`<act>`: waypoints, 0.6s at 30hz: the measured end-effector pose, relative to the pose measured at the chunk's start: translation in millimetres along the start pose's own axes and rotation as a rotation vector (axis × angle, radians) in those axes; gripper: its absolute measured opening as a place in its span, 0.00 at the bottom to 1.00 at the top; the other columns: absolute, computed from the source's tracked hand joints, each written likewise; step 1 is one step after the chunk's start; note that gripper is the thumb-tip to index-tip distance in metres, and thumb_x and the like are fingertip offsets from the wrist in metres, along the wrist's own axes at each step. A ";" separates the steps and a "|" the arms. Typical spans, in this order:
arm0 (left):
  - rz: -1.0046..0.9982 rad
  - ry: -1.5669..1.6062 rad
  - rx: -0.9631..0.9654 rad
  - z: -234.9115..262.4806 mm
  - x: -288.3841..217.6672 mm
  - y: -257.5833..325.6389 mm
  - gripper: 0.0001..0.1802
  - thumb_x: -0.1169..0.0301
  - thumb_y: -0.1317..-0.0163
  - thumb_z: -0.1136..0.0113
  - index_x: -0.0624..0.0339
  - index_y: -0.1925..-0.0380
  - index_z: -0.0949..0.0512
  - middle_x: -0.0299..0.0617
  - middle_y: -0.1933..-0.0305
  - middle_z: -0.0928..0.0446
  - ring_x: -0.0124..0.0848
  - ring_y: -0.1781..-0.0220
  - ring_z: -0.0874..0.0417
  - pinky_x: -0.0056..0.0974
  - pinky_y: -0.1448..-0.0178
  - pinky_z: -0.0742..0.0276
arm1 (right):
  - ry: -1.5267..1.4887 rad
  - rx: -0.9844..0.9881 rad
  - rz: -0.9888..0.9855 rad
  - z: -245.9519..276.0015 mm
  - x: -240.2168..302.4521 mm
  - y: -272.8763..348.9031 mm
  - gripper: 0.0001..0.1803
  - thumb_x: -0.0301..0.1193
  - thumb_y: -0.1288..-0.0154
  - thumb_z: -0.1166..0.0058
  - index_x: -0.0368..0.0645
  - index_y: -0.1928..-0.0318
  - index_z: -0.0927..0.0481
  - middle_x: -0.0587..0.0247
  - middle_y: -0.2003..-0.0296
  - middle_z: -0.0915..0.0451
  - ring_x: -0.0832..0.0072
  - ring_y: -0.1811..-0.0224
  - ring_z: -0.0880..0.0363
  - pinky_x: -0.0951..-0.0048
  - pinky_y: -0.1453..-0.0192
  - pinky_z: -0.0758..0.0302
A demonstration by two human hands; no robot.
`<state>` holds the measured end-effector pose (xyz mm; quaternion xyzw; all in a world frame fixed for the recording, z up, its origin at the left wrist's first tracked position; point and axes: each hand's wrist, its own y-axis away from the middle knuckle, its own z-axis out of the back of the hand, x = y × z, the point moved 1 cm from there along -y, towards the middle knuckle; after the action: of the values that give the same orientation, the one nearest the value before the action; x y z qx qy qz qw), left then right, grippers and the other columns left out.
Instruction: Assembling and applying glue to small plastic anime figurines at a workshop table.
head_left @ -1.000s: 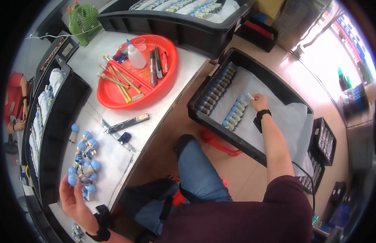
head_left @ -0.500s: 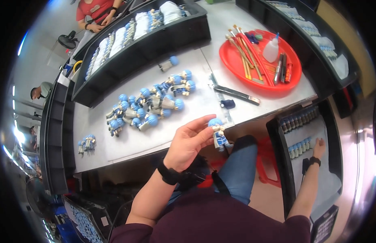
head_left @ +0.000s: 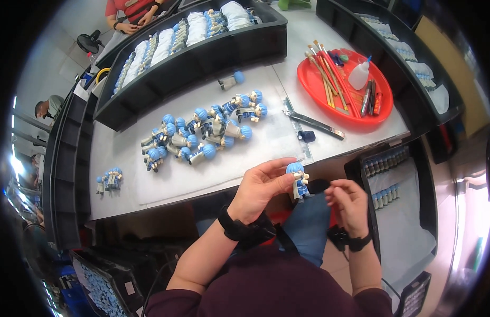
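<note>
- Pinching a small blue-haired figurine between thumb and fingers, my left hand keeps it roughly upright, head up and feet down, just beyond the near edge of the white table.
- My right hand is free, its fingers loosely curled toward the figurine, near it but apart from it.
- Ahead and to the left of my left hand, a loose pile of figurines with the same blue hair lies on a white sheet, turned various ways.
- Beyond that pile, a single figurine lies on its side, near a long black bin packed with figurines and white cloth.
- Well off to the left of my left hand, a small cluster sits close together on the table.
- Ahead of my hands, a slim dark tool lies slantwise, with a small dark blue piece just beside it.
- Farther ahead of my right hand is a red round tray with brushes, pens and a white squeeze bottle in it.
- To the right of my right hand, a black crate, lined with white sheeting, holds two rows of figurines: a nearer row and a farther row.
</note>
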<state>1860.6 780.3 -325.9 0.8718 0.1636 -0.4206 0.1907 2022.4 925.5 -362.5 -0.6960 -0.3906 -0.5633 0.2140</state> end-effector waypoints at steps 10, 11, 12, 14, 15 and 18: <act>0.045 -0.092 0.198 -7.7 -1.9 7.1 0.17 0.78 0.42 0.50 0.65 0.50 0.31 0.41 0.58 0.25 0.24 0.61 0.24 0.28 0.59 0.26 | -0.785 0.514 -0.455 -38.4 -18.9 -2.6 0.20 0.34 0.37 0.61 0.33 0.49 0.38 0.48 0.62 0.26 0.69 0.68 0.24 0.77 0.68 0.24; 0.031 -0.170 0.206 -12.2 0.7 5.9 0.17 0.79 0.42 0.51 0.65 0.51 0.31 0.40 0.59 0.25 0.23 0.62 0.25 0.27 0.59 0.27 | -0.743 0.514 -0.426 -31.3 -18.0 -0.6 0.22 0.33 0.41 0.57 0.32 0.49 0.37 0.50 0.62 0.26 0.69 0.68 0.24 0.78 0.68 0.25; 0.051 -0.248 0.242 -17.0 -3.8 4.9 0.17 0.78 0.43 0.48 0.63 0.52 0.29 0.39 0.60 0.25 0.22 0.61 0.26 0.27 0.57 0.28 | -0.644 0.458 -0.382 -21.8 -15.8 2.3 0.22 0.32 0.44 0.54 0.31 0.51 0.35 0.50 0.61 0.26 0.69 0.66 0.24 0.77 0.66 0.25; -0.131 -0.776 0.225 -15.6 -19.5 -5.7 0.18 0.77 0.47 0.43 0.62 0.54 0.28 0.39 0.61 0.24 0.24 0.59 0.26 0.30 0.54 0.29 | -0.453 0.330 -0.238 -0.6 -12.7 5.6 0.22 0.28 0.47 0.50 0.32 0.51 0.33 0.50 0.61 0.26 0.69 0.65 0.24 0.75 0.63 0.26; -0.379 -0.938 0.133 -16.2 -30.3 -12.5 0.19 0.76 0.52 0.39 0.62 0.56 0.27 0.41 0.61 0.24 0.27 0.59 0.25 0.32 0.53 0.30 | -0.426 0.272 -0.197 13.8 -11.8 5.1 0.23 0.26 0.50 0.48 0.33 0.52 0.33 0.50 0.60 0.26 0.69 0.64 0.24 0.74 0.62 0.26; -0.776 -1.492 -0.054 -5.7 -78.7 -45.1 0.19 0.77 0.57 0.39 0.63 0.61 0.25 0.48 0.58 0.25 0.41 0.57 0.25 0.36 0.52 0.31 | -0.389 0.039 -0.017 54.3 6.1 8.8 0.21 0.19 0.54 0.46 0.35 0.55 0.31 0.52 0.60 0.26 0.69 0.63 0.25 0.71 0.58 0.27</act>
<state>1797.7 812.6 -268.8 0.2423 0.2928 -0.9182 0.1118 2063.1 962.0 -370.3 -0.7842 -0.4411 -0.4123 0.1431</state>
